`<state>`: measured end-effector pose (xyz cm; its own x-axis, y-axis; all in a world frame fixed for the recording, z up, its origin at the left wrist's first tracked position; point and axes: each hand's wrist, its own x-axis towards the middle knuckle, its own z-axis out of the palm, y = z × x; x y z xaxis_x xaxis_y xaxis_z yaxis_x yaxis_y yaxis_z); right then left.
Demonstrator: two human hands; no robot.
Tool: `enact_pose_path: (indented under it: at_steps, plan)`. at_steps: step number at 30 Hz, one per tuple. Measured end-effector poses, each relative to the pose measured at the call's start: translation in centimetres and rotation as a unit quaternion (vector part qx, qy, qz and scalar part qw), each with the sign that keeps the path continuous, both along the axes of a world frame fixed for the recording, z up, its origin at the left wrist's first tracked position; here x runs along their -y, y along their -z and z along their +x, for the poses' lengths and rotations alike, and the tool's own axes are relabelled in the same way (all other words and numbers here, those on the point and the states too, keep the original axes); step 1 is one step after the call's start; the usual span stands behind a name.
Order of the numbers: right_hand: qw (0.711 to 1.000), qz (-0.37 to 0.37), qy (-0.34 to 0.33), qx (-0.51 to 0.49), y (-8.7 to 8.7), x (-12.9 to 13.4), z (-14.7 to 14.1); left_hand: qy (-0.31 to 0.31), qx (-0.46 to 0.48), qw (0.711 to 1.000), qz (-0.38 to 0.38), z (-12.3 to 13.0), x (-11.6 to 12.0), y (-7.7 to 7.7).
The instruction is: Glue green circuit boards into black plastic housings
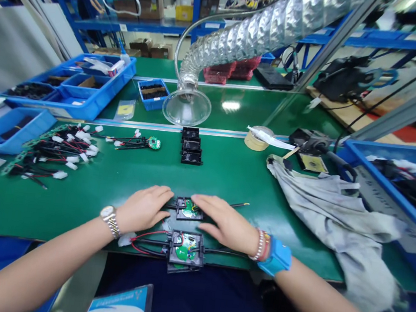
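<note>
A small black plastic case (188,215) with a green circuit board inside lies on the green bench between my hands. My left hand (145,208) is curled at its left side, with fingers and thumb around the black cables there. My right hand (225,223) has its fingers over the case's upper right corner and its thumb by the lower right. A cable with a bare end (240,205) sticks out beyond my right fingers. Nearer me, a second black case (187,249) with a green board sits at the bench edge on top of another, cables leaving both sides.
Several empty black cases (192,146) stand in a column ahead. One wired board (154,143) and a pile of wired connectors (66,150) lie left. A fume hood funnel (187,108) hangs beyond. Right are a tape roll (258,139), grey cloth (322,204) and blue bin (386,206).
</note>
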<state>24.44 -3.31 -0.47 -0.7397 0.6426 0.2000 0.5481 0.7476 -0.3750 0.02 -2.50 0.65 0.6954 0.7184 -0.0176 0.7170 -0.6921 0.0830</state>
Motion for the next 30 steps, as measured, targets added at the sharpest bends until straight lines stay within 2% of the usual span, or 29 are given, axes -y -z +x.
enact_pose_path:
  at_steps: [4,7,9,17,22,26,30]
  plan:
    - [0.997,0.004,0.06,-0.048,0.6,-0.1,1.9,0.085,0.024,0.996,0.009,0.3,-0.3,-0.5]
    - [0.998,0.013,0.058,-0.034,1.6,-0.4,1.5,0.161,0.008,0.987,-0.007,1.6,-0.9,0.0]
    - [0.998,0.026,0.052,-0.025,2.1,-0.6,0.9,0.18,0.001,0.984,-0.008,2.3,-1.1,0.3]
    - [0.996,0.072,-0.011,0.041,1.5,-1.3,0.3,0.159,0.005,0.987,-0.023,3.0,-0.9,0.8]
    - [0.995,0.081,0.008,0.065,1.6,-1.1,0.2,0.155,0.014,0.987,-0.05,2.9,-1.1,0.8]
    - [0.998,0.047,0.04,0.032,1.8,-1.2,0.4,0.145,0.077,0.98,-0.116,1.8,-1.7,0.5]
    - [0.999,-0.016,0.024,0.024,1.0,-0.5,0.4,0.125,0.155,0.952,-0.231,0.4,-1.7,-0.5]
